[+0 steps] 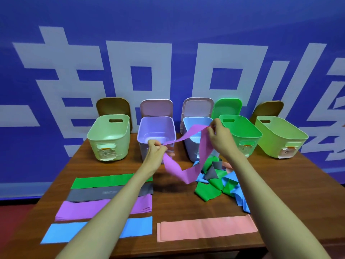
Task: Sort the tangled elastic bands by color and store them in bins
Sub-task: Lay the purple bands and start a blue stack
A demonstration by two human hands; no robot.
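The left hand (pixel 155 147) has its fingers curled tight around one end of the purple band (pixel 173 168). The right hand (pixel 218 136) pinches it farther along, higher and to the right. Between them the band runs taut, rising left to right. Its slack loop sags onto the tangled pile (pixel 214 181) below the right hand. The flat purple stack (pixel 84 210) lies front-left, nearer the left hand, so the band probably goes there.

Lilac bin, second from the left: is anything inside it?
The lilac bin shows only bare inner walls and floor, with no bands. The part just behind its front wall is hidden, partly by the left hand pinching the purple band.
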